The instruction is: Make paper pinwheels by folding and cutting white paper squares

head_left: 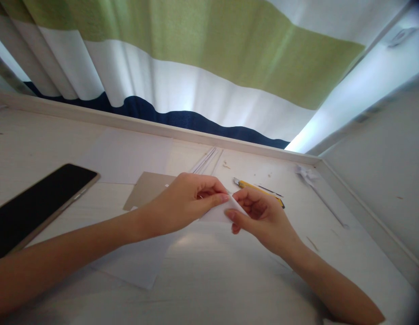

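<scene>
Between both hands, above the white table, is a small piece of white paper [218, 214] with a slanted, folded-looking edge. My left hand [189, 196] pinches its upper edge with thumb and fingers. On the other side my right hand [256, 214] grips the paper's right edge between thumb and curled fingers. A yellow utility knife [253, 186] lies just behind my right hand, partly covered by it, with a thin dark stick [270, 191] alongside. Beneath my left wrist a beige card [145, 189] is partly hidden. Thin white paper strips [205, 160] lie beyond my left hand.
A black-screened phone [43, 198] rests at the left. White sheets [128, 153] lie at the back and another sheet [138, 266] in front of my left forearm. At the right is a white paper flower on a stem [319, 194]. A raised ledge [162, 131] and a striped curtain [195, 40] close off the back.
</scene>
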Action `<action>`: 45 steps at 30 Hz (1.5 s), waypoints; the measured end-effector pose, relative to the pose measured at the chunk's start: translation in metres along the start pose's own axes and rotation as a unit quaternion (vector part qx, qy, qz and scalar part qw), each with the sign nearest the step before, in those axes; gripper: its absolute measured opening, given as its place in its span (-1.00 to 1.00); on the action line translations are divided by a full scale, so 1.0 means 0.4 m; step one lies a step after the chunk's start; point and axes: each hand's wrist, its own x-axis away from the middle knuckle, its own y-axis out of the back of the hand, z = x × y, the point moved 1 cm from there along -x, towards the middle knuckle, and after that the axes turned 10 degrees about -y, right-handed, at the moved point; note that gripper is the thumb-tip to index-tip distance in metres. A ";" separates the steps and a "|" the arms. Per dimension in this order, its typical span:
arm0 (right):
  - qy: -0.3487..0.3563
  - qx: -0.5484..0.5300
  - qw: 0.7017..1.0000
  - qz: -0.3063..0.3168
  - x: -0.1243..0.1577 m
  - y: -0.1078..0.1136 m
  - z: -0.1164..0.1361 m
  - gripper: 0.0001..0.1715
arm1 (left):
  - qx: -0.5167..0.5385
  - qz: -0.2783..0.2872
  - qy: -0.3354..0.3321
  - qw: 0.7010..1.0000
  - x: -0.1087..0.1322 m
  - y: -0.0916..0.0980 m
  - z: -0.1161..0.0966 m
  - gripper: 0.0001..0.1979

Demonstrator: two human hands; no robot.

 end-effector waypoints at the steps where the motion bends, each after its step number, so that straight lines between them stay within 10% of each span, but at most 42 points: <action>1: 0.003 0.001 1.000 -0.002 0.002 0.000 0.001 -0.84 | -0.017 -0.006 -0.013 1.000 0.001 0.001 -0.003 -0.81; 35: -0.052 -0.040 0.998 0.015 0.005 -0.012 -0.002 -0.79 | -0.053 0.008 -0.070 0.996 0.000 -0.008 0.009 -0.83; 45: -0.013 -0.045 0.998 -0.044 -0.011 0.001 -0.006 -0.75 | -0.119 0.094 -0.010 0.988 0.000 -0.022 0.013 -0.69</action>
